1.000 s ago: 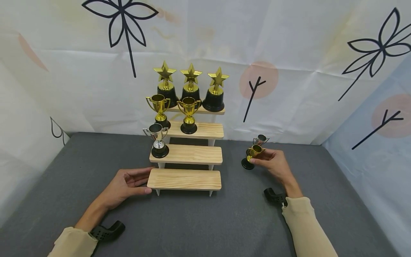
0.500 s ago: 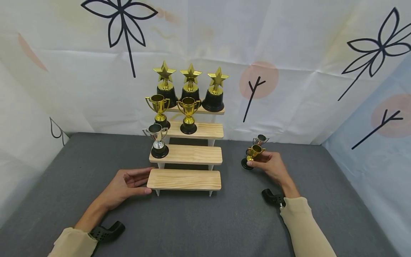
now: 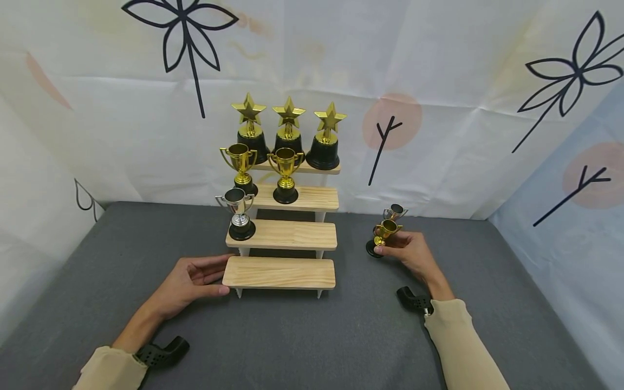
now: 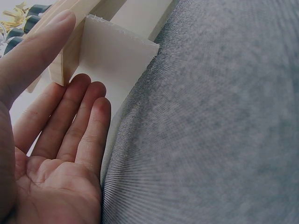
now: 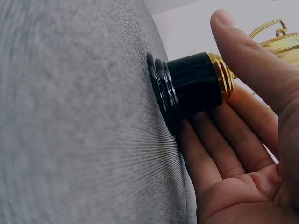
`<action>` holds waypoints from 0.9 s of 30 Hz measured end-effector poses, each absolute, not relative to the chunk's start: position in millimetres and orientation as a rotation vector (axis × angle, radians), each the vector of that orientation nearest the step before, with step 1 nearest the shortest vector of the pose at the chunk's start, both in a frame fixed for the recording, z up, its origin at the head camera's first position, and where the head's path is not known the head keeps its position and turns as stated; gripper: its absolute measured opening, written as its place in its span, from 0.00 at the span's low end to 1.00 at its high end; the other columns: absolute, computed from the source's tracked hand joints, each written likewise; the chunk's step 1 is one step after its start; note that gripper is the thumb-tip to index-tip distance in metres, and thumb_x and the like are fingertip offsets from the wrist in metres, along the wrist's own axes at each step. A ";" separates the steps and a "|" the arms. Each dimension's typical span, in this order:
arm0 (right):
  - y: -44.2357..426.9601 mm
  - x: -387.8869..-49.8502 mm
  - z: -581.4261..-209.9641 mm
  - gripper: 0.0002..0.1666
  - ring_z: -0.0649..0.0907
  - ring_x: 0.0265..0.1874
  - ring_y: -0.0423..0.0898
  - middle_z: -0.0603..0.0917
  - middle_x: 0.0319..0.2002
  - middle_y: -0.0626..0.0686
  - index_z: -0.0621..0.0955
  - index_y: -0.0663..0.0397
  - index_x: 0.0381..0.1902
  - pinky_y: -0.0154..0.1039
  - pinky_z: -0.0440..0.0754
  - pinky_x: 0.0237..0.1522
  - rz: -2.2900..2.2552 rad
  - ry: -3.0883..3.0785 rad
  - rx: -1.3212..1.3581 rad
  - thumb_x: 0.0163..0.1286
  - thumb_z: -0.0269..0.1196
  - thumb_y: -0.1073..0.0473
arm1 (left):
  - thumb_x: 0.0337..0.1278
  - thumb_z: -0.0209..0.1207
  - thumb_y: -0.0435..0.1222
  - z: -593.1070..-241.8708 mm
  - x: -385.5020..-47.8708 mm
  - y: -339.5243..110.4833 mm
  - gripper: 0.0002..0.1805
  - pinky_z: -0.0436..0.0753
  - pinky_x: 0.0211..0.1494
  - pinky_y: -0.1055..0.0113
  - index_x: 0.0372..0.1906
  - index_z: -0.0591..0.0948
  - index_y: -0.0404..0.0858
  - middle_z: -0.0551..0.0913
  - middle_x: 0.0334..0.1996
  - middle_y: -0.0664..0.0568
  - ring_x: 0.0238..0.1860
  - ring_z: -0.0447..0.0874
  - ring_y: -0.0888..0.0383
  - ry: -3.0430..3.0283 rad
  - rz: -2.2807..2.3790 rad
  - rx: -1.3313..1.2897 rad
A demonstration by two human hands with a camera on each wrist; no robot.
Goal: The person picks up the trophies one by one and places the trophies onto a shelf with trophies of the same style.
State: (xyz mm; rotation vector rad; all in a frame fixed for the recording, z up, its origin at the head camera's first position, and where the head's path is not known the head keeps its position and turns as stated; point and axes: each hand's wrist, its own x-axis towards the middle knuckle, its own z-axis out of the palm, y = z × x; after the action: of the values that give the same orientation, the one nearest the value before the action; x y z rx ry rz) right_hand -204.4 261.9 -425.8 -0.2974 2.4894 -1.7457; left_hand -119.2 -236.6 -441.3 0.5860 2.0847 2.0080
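My left hand (image 3: 187,287) lies at the left end of the lowest step of a wooden tiered stand (image 3: 279,273). In the left wrist view its fingers are extended beside the board (image 4: 60,70) and the white support (image 4: 114,56), with the thumb in front. My right hand (image 3: 411,254) is around the lower part of a small gold trophy cup (image 3: 387,230). In the right wrist view the black base (image 5: 194,79) stands on the table, straight fingers along one side and an extended thumb across. Partly hidden behind it is a silver trophy cup (image 3: 396,210).
Three star trophies (image 3: 330,122) stand on the top step. Two gold cups are on the second step, one of them a gold cup (image 3: 286,162) near its middle. A silver cup (image 3: 239,203) occupies the third step's left end. A printed cloth (image 3: 439,135) backs the grey table (image 3: 292,341).
My right hand has shifted slightly left and its thumb sits a little lower by the gold trophy cup. The cup stays in place. My left hand stays at the stand.
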 end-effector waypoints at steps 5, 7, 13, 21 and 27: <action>262.4 -205.2 -427.4 0.28 0.86 0.51 0.39 0.85 0.54 0.63 0.82 0.70 0.58 0.29 0.85 0.51 -1.786 2.450 -0.353 0.60 0.76 0.66 | 0.55 0.68 0.20 -440.2 -118.7 -236.3 0.36 0.83 0.61 0.66 0.68 0.66 0.16 0.67 0.66 0.20 0.60 0.81 0.61 2.094 2.000 0.583; 262.5 -205.4 -428.1 0.28 0.85 0.53 0.40 0.85 0.54 0.63 0.83 0.70 0.57 0.30 0.85 0.52 -1.800 2.436 -0.378 0.60 0.76 0.66 | 0.55 0.68 0.20 -439.8 -118.5 -236.1 0.36 0.82 0.61 0.66 0.68 0.66 0.16 0.67 0.66 0.20 0.60 0.81 0.61 2.096 1.998 0.581; 261.9 -205.2 -429.2 0.25 0.85 0.52 0.39 0.86 0.53 0.63 0.84 0.69 0.55 0.29 0.85 0.51 -1.801 2.460 -0.391 0.60 0.75 0.66 | 0.55 0.68 0.20 -439.8 -118.5 -236.1 0.36 0.82 0.61 0.66 0.68 0.66 0.16 0.67 0.66 0.20 0.60 0.80 0.61 2.093 2.001 0.587; 260.6 -206.5 -430.7 0.22 0.85 0.51 0.38 0.86 0.52 0.65 0.85 0.70 0.53 0.27 0.84 0.49 -1.780 2.496 -0.394 0.62 0.74 0.66 | 0.54 0.68 0.20 -440.7 -118.4 -236.4 0.36 0.82 0.61 0.66 0.68 0.66 0.15 0.67 0.66 0.20 0.60 0.81 0.61 2.089 2.005 0.591; 259.9 -207.1 -429.6 0.20 0.84 0.51 0.37 0.86 0.51 0.65 0.86 0.70 0.51 0.26 0.84 0.49 -1.754 2.535 -0.408 0.62 0.74 0.66 | 0.55 0.68 0.20 -439.5 -118.8 -235.9 0.37 0.82 0.61 0.66 0.68 0.66 0.16 0.66 0.66 0.20 0.60 0.81 0.61 2.086 2.001 0.580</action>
State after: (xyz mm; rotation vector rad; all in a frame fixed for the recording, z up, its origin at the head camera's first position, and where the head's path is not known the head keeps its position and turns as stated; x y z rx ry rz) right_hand -207.1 259.9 -429.6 -0.4082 2.5347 -1.7538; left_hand -118.8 -235.9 -439.5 0.5797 2.0858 2.0009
